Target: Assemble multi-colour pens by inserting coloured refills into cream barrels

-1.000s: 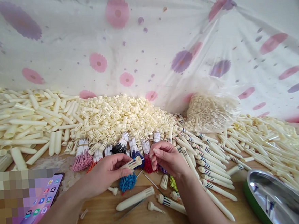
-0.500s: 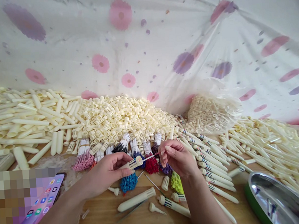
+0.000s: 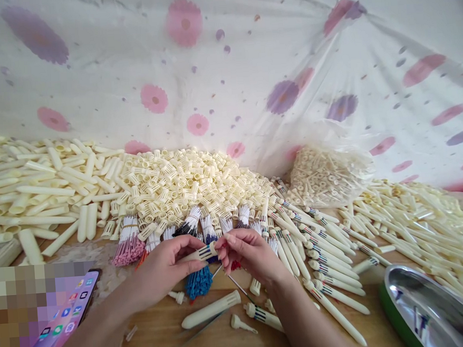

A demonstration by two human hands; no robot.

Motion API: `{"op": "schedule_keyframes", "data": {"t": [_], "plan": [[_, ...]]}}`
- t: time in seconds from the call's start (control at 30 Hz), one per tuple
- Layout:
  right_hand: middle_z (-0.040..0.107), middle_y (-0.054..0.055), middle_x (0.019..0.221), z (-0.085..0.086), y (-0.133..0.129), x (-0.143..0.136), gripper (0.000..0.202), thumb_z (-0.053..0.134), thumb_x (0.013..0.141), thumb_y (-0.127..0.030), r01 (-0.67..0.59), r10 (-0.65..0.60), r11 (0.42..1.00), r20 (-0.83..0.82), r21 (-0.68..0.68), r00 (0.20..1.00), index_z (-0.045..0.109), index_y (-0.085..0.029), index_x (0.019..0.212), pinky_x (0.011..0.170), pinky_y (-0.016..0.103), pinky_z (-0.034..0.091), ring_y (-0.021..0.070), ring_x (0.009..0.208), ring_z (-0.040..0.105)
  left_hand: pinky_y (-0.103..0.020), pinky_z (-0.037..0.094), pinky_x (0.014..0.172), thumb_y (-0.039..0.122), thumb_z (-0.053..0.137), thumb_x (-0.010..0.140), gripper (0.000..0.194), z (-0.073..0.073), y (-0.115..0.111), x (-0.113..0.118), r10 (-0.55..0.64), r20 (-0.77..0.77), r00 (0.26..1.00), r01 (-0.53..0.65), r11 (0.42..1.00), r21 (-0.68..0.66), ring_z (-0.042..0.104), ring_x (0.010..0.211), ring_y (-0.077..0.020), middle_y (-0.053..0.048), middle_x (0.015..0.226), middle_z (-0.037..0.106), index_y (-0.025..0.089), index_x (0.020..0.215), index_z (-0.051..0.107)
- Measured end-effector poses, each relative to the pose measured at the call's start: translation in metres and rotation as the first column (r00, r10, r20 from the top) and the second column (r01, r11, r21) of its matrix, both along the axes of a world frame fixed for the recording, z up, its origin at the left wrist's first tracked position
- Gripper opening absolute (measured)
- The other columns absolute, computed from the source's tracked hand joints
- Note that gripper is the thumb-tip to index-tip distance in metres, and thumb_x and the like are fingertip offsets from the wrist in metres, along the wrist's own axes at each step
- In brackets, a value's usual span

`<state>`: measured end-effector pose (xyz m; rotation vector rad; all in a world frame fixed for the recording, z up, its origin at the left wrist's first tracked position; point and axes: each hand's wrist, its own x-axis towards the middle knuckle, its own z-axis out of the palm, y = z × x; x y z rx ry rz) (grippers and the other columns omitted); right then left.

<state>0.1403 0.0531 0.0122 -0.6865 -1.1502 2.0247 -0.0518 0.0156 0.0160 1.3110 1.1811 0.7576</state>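
Note:
Between the thumb and fingers of my left hand (image 3: 172,262) is a cream multicolour pen barrel (image 3: 201,253) with dark refill ends showing in its slots. My right hand (image 3: 255,254) pinches at the barrel's open end. A bit of a red-tipped pen refill (image 3: 223,245) shows between its fingertips; the rest is hidden. Just below the hands stand blue-tipped refills (image 3: 199,282). On the table lie a slotted cream pen body (image 3: 211,308), a small cream plug with a thin stem (image 3: 242,324) and a pen body with coloured slots (image 3: 264,317).
Behind the hands rises a heap of slotted cream sleeves (image 3: 200,181). Cream tubes (image 3: 53,180) pile up at left, beside a phone (image 3: 69,317). Filled pens (image 3: 335,261) lie in rows at right, near a green-sided metal tray (image 3: 391,305) and a bag of small parts (image 3: 327,175).
My right hand has moved left, up against the barrel's end, and the refill's white stem no longer shows. My left hand has stayed in place with the barrel.

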Motion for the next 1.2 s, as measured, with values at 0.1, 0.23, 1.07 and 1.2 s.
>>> {"op": "schedule_keyframes", "data": {"t": [0.1, 0.23, 1.07, 1.2], "plan": [[0.064, 0.001, 0.06, 0.003, -0.002, -0.004, 0.025, 0.072, 0.07, -0.037, 0.065, -0.065, 0.998, 0.026, -0.017, 0.998, 0.071, -0.012, 0.075, 0.044, 0.016, 0.051, 0.0069, 0.049, 0.058, -0.035, 0.047, 0.084, 0.03, 0.062, 0.075, 0.023, -0.003, -0.001, 0.002, 0.056, -0.046, 0.997, -0.052, 0.996, 0.078, 0.061, 0.095, -0.0224, -0.003, 0.096, 0.068, 0.021, 0.096, 0.061], [0.064, 0.0, 0.059, 0.006, -0.007, -0.007, 0.022, 0.076, 0.066, -0.032, 0.184, -0.183, 0.983, 0.045, -0.026, 0.982, 0.068, -0.013, 0.072, 0.041, 0.014, 0.048, 0.0061, 0.047, 0.056, -0.034, 0.047, 0.084, 0.029, 0.057, 0.079, 0.019, -0.003, -0.003, 0.005, 0.121, -0.122, 0.985, -0.096, 0.976, 0.194, 0.061, 0.096, -0.0226, -0.004, 0.098, 0.066, 0.022, 0.097, 0.059], [0.062, 0.002, 0.076, 0.018, -0.009, 0.013, 0.013, 0.061, 0.083, -0.029, -0.049, -0.268, 0.76, 0.382, 0.648, 0.885, 0.071, -0.022, 0.086, 0.06, 0.023, 0.044, 0.0112, 0.066, 0.056, -0.033, 0.047, 0.08, 0.035, 0.064, 0.074, 0.029, 0.001, -0.001, -0.001, -0.061, -0.015, 0.998, 0.06, 0.996, -0.064, 0.061, 0.092, -0.0213, -0.002, 0.094, 0.067, 0.019, 0.098, 0.061], [0.062, 0.001, 0.073, 0.013, -0.006, 0.017, 0.013, 0.062, 0.082, -0.029, -0.097, -0.252, 0.756, 0.425, 0.647, 0.869, 0.071, -0.021, 0.086, 0.061, 0.023, 0.045, 0.0111, 0.066, 0.057, -0.031, 0.047, 0.078, 0.034, 0.063, 0.076, 0.029, 0.0, -0.002, 0.0, -0.083, 0.016, 0.996, 0.084, 0.991, -0.108, 0.06, 0.089, -0.0193, -0.002, 0.093, 0.065, 0.019, 0.1, 0.059]]}}
